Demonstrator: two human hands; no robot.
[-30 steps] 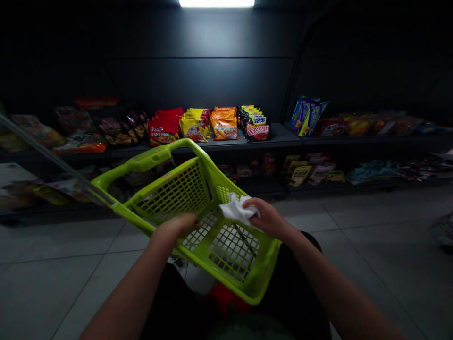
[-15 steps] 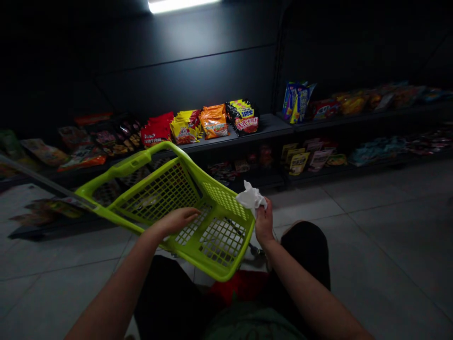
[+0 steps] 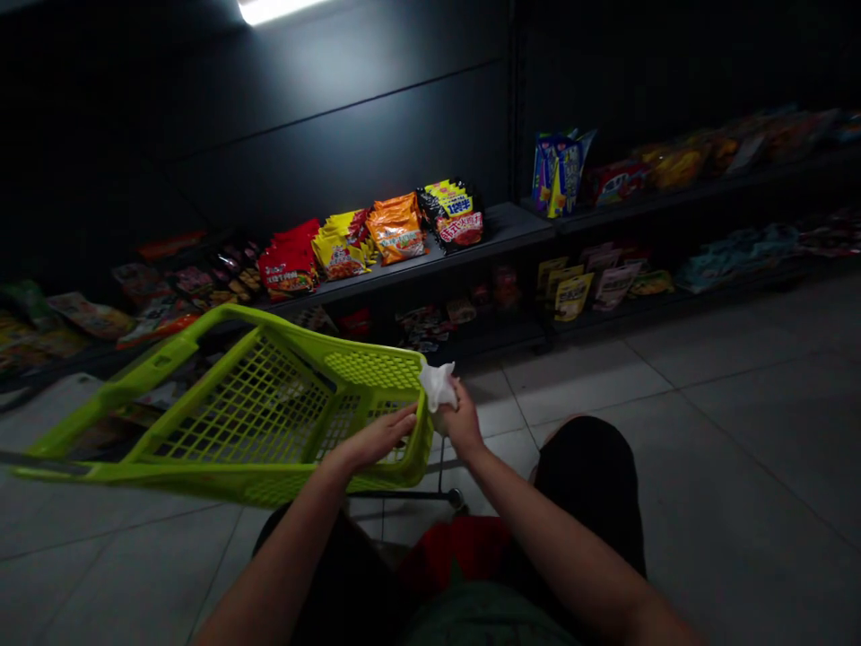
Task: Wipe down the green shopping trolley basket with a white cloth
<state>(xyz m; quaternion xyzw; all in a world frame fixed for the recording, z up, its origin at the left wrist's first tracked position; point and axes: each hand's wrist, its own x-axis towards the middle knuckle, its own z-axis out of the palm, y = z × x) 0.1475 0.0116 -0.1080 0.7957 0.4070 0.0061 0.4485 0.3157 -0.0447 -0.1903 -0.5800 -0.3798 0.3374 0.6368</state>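
A lime-green plastic shopping cart basket with grid walls is in front of me, its handle end to the left. My right hand is closed on a crumpled white tissue at the outer side of the basket's right end. The tissue lies against the rim there. My left hand reaches over the near side of the basket, fingers stretched out and holding nothing. Its fingertips are by the inner face of the right end wall; whether they touch it I cannot tell.
Dark shelves ahead carry red noodle packs, yellow packs, orange packs and black packs. Blue snack bags stand further right. A cart wheel rests on the tiled floor between my knees.
The basket has turned and shifted left, its right end now lower in slant. My right hand with the tissue has moved left along with it. My left hand has come closer to the end wall.
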